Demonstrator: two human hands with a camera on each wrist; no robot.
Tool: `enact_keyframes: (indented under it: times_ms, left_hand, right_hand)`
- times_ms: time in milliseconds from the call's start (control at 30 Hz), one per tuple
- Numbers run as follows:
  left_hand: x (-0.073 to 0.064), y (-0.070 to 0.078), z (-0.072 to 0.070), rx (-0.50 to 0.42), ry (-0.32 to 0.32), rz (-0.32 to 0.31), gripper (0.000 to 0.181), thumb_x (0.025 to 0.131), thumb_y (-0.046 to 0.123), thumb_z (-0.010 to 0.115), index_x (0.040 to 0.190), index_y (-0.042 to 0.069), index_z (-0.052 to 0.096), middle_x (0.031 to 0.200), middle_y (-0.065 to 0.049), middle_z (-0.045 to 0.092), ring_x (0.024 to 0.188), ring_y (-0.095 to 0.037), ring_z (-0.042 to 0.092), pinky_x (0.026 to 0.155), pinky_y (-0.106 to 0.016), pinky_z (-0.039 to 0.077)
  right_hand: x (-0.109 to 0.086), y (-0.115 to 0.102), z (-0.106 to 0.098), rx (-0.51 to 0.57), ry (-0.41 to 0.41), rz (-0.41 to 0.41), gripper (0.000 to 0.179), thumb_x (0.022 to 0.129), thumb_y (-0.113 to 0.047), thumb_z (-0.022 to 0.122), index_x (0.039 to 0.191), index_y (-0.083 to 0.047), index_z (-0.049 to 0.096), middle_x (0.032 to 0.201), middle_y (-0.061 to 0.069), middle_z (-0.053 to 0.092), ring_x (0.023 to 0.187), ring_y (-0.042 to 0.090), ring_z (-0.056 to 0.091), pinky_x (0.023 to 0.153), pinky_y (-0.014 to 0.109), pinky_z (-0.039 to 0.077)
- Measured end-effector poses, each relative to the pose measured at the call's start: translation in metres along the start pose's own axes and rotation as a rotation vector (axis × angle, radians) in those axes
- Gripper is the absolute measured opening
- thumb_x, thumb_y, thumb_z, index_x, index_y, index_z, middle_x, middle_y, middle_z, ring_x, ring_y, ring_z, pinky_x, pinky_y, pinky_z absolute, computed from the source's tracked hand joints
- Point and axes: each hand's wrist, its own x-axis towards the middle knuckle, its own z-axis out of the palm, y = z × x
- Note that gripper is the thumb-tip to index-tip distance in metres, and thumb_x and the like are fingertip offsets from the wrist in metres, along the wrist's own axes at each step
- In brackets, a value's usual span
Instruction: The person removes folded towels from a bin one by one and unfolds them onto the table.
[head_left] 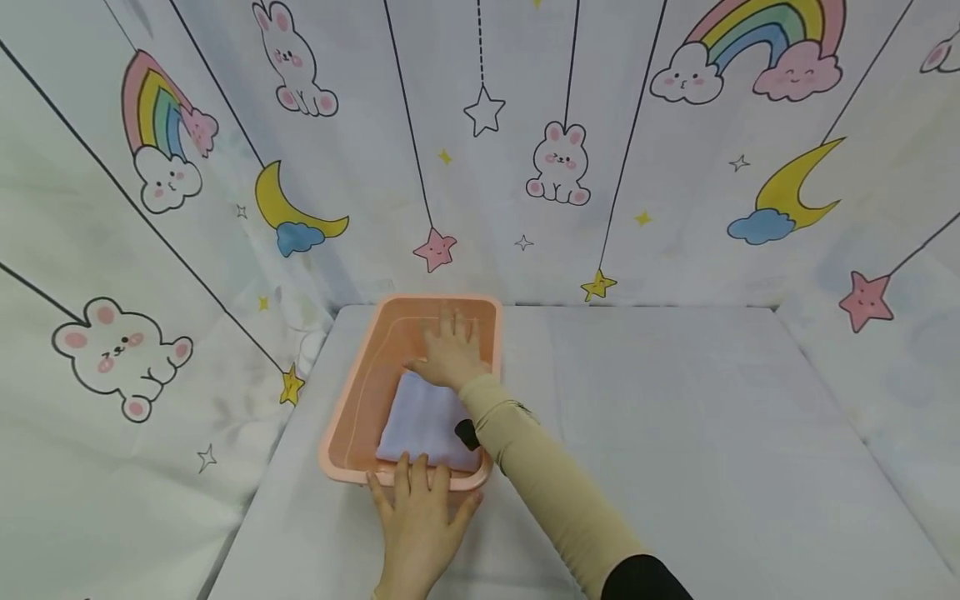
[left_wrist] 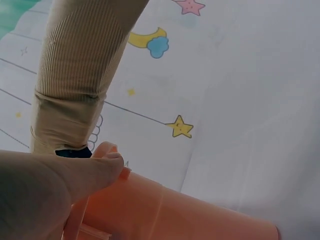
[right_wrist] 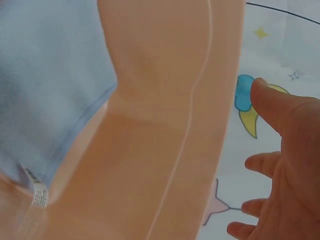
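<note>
A peach-coloured plastic basin (head_left: 352, 417) stands on the left part of the table. In it lies a folded pale blue-lilac towel (head_left: 423, 417), and the right wrist view shows a white label (right_wrist: 39, 192) at the towel's corner. My left hand (head_left: 420, 525) grips the basin's near rim, fingers over the edge and thumb outside. The left wrist view shows that thumb (left_wrist: 100, 172) against the rim; the other fingers are hidden there. Above the basin's far half, my right hand (head_left: 452, 354) is spread and holds nothing. Its fingers look apart from the towel (right_wrist: 55, 85).
A white-covered table (head_left: 675, 433) extends to the right of the basin. Behind and at the sides hangs a pale curtain (head_left: 360, 167) printed with rabbits, stars and moons. A small black device (head_left: 467, 433) sits at the right wrist.
</note>
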Motion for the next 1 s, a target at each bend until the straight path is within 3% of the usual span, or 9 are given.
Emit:
enact_keyframes:
  times_ms: [100,367,767,1000]
  left_hand:
    - [0.0,-0.001,0.001,0.012,0.015,0.012,0.048,0.077,0.051,0.065,0.1,0.009,0.059,0.112,-0.017,0.058,0.12,-0.041,0.045,0.099,-0.073,0.016]
    - [-0.001,0.001,-0.001,0.017,-0.041,-0.013,0.049,0.078,0.052,0.064,0.101,0.01,0.059,0.11,-0.015,0.057,0.12,-0.039,0.045,0.102,-0.072,0.012]
    - [-0.001,0.001,-0.003,0.014,-0.012,-0.005,0.047,0.078,0.052,0.063,0.099,0.011,0.059,0.109,-0.014,0.059,0.119,-0.039,0.046,0.101,-0.072,0.016]
    - [0.0,-0.001,-0.003,0.009,-0.08,-0.033,0.049,0.079,0.055,0.061,0.102,0.012,0.059,0.114,-0.014,0.058,0.123,-0.039,0.044,0.102,-0.072,0.013]
  right_hand:
    - [0.002,-0.002,0.004,-0.026,-0.017,0.005,0.073,0.086,-0.062,0.049,0.146,-0.025,0.03,0.158,0.012,0.008,0.145,0.034,0.01,0.116,0.055,0.009]
    - [0.003,-0.009,0.01,-0.045,-0.089,0.013,0.074,0.087,-0.061,0.047,0.148,-0.024,0.026,0.158,0.011,0.007,0.145,0.034,0.01,0.116,0.056,0.007]
    - [0.007,-0.02,0.02,-0.057,-0.077,0.018,0.075,0.086,-0.064,0.047,0.147,-0.027,0.027,0.157,0.011,0.013,0.144,0.033,0.014,0.115,0.056,0.011]
    - [0.01,-0.023,0.036,-0.065,-0.069,0.027,0.077,0.086,-0.059,0.051,0.149,-0.027,0.022,0.157,0.01,0.015,0.144,0.033,0.014,0.115,0.056,0.011]
